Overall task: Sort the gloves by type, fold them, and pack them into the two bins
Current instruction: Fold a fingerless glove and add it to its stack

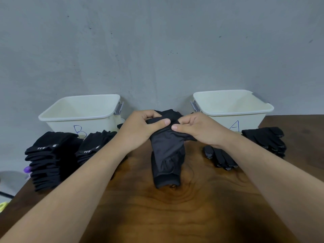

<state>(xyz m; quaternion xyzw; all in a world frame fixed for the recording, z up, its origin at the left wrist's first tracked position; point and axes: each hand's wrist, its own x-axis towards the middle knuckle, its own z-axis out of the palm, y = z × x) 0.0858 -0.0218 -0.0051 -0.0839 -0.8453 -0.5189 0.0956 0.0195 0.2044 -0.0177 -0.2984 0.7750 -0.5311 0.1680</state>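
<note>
Black soft-fabric glove (166,151) is held up over the brown wood-grain tabletop (175,216), between cream plastic bin marked B (57,118) & cream plastic bin marked A (263,109). Its cuff end hangs down; whether it touches the wood can't be told. The upper end is pinched by left hand (140,130) & right hand (198,130), each grip closed w/ thumb pressed over curled fingers on the cloth. It is judged light, limp, not fragile, prob. a bit slippery, & best taken at finger end & cuff. Matte plain fabric is seen, gathered at the wrist, no dots visible, unlike white-dotted black gloves (220,156) nearby.
</note>
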